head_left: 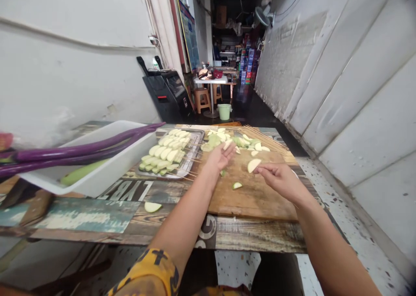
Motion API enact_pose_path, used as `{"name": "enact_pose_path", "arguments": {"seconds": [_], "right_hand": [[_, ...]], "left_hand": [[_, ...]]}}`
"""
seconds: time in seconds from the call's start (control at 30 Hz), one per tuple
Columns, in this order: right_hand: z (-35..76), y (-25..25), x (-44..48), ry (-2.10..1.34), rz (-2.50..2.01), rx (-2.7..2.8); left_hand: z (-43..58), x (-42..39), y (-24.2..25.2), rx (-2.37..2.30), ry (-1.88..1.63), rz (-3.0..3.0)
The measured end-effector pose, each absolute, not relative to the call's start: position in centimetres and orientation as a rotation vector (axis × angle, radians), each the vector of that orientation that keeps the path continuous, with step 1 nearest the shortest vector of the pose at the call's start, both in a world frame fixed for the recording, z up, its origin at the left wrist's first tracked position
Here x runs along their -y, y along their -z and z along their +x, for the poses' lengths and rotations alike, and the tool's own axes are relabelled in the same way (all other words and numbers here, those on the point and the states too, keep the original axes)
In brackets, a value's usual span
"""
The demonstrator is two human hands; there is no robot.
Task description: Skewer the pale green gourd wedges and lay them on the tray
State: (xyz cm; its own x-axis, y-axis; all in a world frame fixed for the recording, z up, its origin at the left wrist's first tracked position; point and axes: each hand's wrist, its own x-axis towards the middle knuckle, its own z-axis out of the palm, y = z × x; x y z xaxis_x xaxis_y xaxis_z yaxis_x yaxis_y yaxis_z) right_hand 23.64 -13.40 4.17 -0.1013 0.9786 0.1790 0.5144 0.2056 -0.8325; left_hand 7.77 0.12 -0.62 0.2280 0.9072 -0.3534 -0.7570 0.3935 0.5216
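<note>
My left hand (223,156) is turned partly palm up at the near edge of a heap of pale green squash slices (216,139). A slice shows between its thumb and curved fingers. Over the right part of the wooden cutting board (251,200), my right hand (276,178) is closed in a pinch on a half-round squash slice (254,164); whether a skewer runs through it I cannot tell. Below, another slice (237,185) lies on the board. Left of my left forearm, a metal tray (186,168) bears rows of skewered slices (164,151), their sticks pointing right.
Bare wooden skewers (268,140) lie at the board's far right. A white plastic bin (107,174) at the left holds long purple eggplants (84,152) and a green squash (82,171). One loose slice (152,207) sits near the table's front. Beyond stand a green bucket (224,111) and stools.
</note>
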Motion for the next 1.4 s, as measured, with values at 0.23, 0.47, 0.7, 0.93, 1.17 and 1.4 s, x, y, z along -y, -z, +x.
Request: {"name": "enact_pose_path", "arguments": {"seconds": [0.23,0.47,0.7,0.93,1.17,1.4], "right_hand": [[24.63,-3.88,13.14,-0.910,-1.474,1.652],[24.57,-4.15,13.26,-0.910,-1.534,1.732],[24.53,-4.10,13.13,-0.907,-1.572,1.748],[24.38,-4.32,13.28,-0.912,-1.573,1.736],[24.31,-3.81,13.12,-0.891,-1.554,1.715],[23.73,-3.38,13.04,-0.860,-1.573,1.719]], "left_hand": [[7.83,-0.05,0.25,-0.711,-1.172,0.291],[7.86,-0.04,0.32,-0.740,-1.214,0.306],[8.00,-0.02,0.24,-0.759,-1.218,0.308],[8.04,-0.06,0.31,-0.764,-1.237,0.333],[8.21,0.00,0.39,-0.759,-1.228,0.365],[8.32,-0.03,0.55,-0.742,-1.237,0.385]]}}
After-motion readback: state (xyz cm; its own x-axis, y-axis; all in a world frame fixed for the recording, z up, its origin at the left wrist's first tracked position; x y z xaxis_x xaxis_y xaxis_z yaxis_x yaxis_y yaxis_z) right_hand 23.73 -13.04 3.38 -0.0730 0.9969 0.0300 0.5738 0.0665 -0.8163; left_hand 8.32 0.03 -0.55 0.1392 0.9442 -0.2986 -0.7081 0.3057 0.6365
